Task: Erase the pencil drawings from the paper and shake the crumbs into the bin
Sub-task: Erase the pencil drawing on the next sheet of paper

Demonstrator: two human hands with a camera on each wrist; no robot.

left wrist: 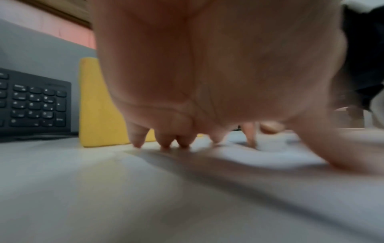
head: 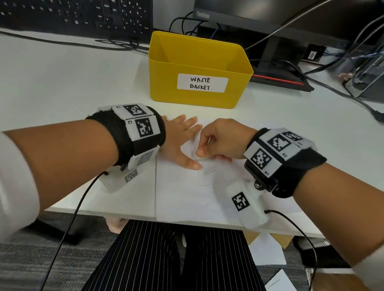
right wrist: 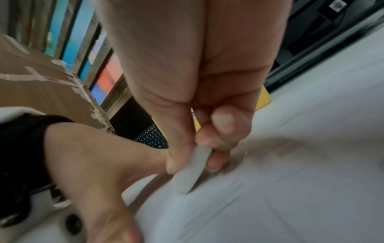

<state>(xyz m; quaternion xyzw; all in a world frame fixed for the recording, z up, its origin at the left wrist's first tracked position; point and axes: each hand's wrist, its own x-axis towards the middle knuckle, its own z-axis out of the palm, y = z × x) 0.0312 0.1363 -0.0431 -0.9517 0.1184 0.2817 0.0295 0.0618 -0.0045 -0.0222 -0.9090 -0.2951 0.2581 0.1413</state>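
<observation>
A white paper (head: 181, 198) with faint pencil lines (head: 209, 170) lies at the desk's front edge. My left hand (head: 182, 142) lies flat on its upper left part, fingers spread and pressing it down (left wrist: 164, 141). My right hand (head: 219, 143) pinches a white eraser (right wrist: 191, 171) between thumb and fingers, its lower end touching the paper beside the left thumb. In the head view only a sliver of the eraser (head: 202, 158) shows under the fingers. A yellow bin (head: 199, 71) labelled "waste basket" stands just behind the paper, open on top.
A black keyboard (head: 69, 2) leans at the back left. A monitor stand (head: 284, 60) and several cables (head: 353, 94) fill the back right. The desk edge (head: 101, 214) runs just below the paper, with my lap beneath it.
</observation>
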